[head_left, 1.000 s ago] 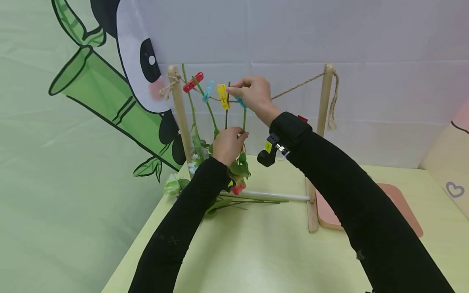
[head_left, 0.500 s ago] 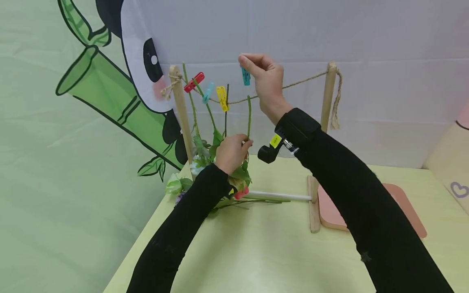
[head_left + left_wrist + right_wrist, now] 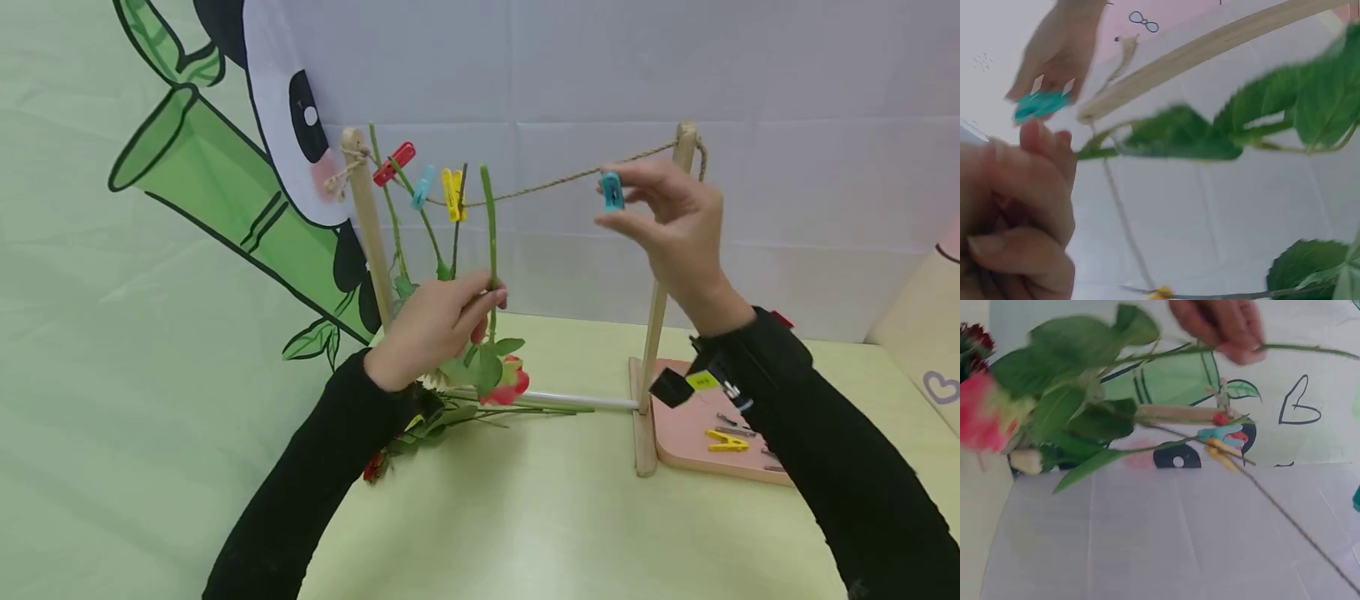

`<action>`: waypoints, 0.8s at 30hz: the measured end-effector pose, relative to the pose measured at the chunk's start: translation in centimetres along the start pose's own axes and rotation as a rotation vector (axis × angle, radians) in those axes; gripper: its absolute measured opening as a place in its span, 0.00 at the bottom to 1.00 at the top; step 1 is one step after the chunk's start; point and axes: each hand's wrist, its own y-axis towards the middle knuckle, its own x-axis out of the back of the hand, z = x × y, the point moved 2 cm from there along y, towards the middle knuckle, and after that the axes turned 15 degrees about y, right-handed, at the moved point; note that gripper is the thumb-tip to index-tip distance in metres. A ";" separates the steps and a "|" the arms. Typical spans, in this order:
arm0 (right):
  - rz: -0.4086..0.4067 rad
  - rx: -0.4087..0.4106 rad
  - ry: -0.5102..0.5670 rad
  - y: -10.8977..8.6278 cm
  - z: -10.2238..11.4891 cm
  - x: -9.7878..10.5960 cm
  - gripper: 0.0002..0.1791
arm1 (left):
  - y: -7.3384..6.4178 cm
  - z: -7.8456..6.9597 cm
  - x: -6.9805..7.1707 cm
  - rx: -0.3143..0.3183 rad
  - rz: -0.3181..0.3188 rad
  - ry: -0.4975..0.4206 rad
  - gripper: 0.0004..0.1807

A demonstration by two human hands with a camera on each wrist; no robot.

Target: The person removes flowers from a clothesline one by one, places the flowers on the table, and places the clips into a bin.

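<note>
Upside-down pink rose [image 3: 512, 385], teal clothespin [image 3: 612, 192]

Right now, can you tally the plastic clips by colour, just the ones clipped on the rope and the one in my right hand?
Red clip: 1, on the rope
Light blue clip: 1, on the rope
Yellow clip: 1, on the rope
Teal clip: 1, in your right hand
Total: 4
</note>
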 end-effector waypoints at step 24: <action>0.573 -1.062 -0.982 -19.1 -0.5 20.7 0.27 | -3.6 9.6 -15.6 -0.190 0.203 0.984 0.14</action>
